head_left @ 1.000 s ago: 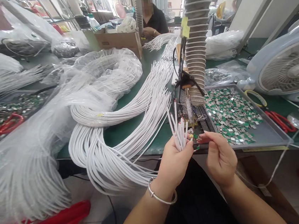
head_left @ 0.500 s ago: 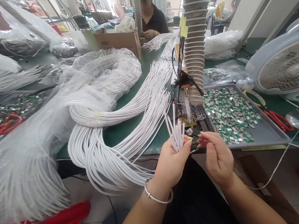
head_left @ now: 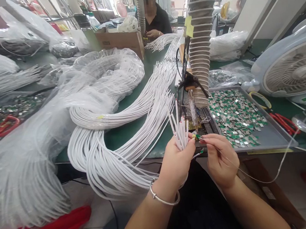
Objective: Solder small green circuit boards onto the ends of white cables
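Observation:
My left hand (head_left: 177, 161) is closed around a bundle of white cables (head_left: 181, 135) whose cut ends point up. At its fingertips a small green circuit board (head_left: 197, 136) sits just below the tip of an upright soldering iron (head_left: 193, 110); whether they touch I cannot tell. My right hand (head_left: 223, 158) pinches a thin solder wire (head_left: 230, 161), its end close to that board. Another green board (head_left: 202, 151) hangs on a white cable below the fingers.
A grey tray (head_left: 277, 136) of small green boards lies right, beside red-handled scissors (head_left: 285, 122) and a fan (head_left: 298, 66). White cable bundles (head_left: 105, 159) spread left, some under plastic. A ribbed hose (head_left: 202, 51) hangs behind the iron. A co-worker (head_left: 156, 19) sits opposite.
The small board at my left fingertips has come up to the iron's tip. My right hand has shifted slightly left, and the solder wire now shows running from its fingers.

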Demonstrator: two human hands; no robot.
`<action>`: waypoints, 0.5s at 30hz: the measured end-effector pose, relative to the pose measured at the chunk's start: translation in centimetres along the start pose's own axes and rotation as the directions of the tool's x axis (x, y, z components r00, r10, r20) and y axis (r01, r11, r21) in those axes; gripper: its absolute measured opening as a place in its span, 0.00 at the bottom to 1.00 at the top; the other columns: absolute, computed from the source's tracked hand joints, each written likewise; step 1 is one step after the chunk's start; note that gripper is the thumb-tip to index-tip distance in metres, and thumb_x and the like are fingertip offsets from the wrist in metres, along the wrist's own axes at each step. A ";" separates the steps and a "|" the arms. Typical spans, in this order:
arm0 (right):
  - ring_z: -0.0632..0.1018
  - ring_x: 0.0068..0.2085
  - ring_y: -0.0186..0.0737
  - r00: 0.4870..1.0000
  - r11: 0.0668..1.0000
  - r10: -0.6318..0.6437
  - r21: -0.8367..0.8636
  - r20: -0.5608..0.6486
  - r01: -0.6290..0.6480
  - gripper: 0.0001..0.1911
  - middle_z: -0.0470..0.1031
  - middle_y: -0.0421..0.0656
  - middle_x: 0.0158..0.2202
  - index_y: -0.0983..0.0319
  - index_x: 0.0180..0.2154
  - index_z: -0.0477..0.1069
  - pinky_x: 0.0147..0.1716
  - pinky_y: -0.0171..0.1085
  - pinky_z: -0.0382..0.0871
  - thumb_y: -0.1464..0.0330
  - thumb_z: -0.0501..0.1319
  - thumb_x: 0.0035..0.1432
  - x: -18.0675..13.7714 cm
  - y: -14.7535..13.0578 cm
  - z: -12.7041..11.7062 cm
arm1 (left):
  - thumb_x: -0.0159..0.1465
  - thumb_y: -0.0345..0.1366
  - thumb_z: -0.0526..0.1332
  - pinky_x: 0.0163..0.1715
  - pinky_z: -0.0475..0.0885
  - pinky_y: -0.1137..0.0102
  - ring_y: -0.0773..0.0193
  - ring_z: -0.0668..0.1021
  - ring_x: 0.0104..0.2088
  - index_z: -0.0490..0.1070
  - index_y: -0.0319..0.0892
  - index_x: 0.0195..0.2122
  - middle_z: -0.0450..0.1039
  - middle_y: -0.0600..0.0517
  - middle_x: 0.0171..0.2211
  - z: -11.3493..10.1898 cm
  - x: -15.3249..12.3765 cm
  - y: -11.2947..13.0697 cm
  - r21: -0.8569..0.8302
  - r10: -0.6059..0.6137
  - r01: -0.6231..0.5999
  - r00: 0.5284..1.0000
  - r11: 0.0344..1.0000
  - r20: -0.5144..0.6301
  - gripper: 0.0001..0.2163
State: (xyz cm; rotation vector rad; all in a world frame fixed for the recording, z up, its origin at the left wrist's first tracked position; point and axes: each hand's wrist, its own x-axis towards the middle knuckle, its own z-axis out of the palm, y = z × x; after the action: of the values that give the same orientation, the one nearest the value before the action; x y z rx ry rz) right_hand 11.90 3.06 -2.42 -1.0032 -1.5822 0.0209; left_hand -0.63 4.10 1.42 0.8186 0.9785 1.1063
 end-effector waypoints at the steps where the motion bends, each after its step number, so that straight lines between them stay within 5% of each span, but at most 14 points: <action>1: 0.78 0.37 0.38 1.000 0.999 -0.018 -0.029 -0.006 0.018 0.10 0.76 0.44 0.35 0.60 0.39 0.70 0.34 0.41 0.76 0.77 0.55 0.58 0.2 -0.1 0.1 | 0.56 0.35 0.62 0.19 0.54 0.76 0.76 0.56 0.17 0.68 0.39 0.32 0.56 0.62 0.17 0.1 0.0 0.1 -0.009 -0.002 0.002 1.000 1.000 0.000 0.07; 15: 0.76 0.38 0.38 0.996 0.991 -0.080 -0.110 -0.039 0.076 0.11 0.74 0.44 0.36 0.60 0.39 0.71 0.36 0.40 0.72 0.78 0.56 0.57 0.9 -0.3 0.3 | 0.59 0.34 0.60 0.20 0.57 0.78 0.77 0.57 0.17 0.68 0.40 0.34 0.58 0.61 0.18 0.4 0.1 -0.2 -0.020 0.027 -0.027 1.000 0.999 -0.004 0.04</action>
State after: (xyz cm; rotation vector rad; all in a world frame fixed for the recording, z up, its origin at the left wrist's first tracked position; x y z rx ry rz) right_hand 11.51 3.54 -1.65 -1.0181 -1.5956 -0.1412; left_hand -0.23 4.11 1.39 0.8156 0.9601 1.1390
